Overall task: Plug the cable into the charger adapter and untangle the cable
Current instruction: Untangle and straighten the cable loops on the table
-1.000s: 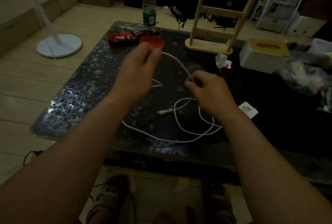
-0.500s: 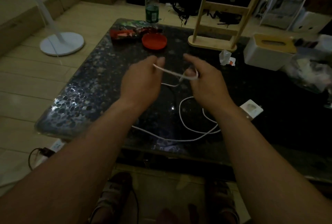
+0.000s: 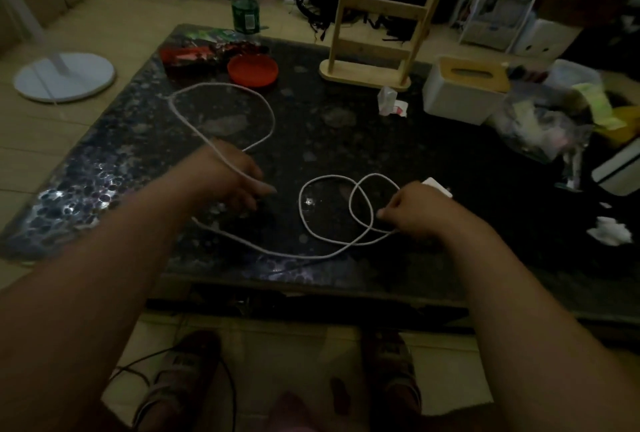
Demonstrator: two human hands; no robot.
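Note:
A long white cable (image 3: 221,89) lies on the dark speckled table (image 3: 346,133). One wide loop spreads at the far left, and two smaller overlapping loops sit near the front. My left hand (image 3: 228,175) is blurred, low over the table, with a cable strand running across its back; whether its fingers grip the strand is hidden. My right hand (image 3: 419,211) is closed on the cable beside the overlapping loops. The white charger adapter (image 3: 437,186) lies just behind my right hand, mostly hidden by it.
At the back stand a red lid (image 3: 252,69), snack packets (image 3: 197,53), a plastic bottle (image 3: 245,1), a wooden rack (image 3: 377,15) and a white tissue box (image 3: 465,90). Plastic bags (image 3: 547,119) clutter the right side. A crumpled tissue (image 3: 609,230) lies at the right. A fan base (image 3: 64,76) stands on the floor.
Both hands came down from holding the cable raised between them. A wide loop now lies spread at the far left, and my hands have moved apart toward the table's front.

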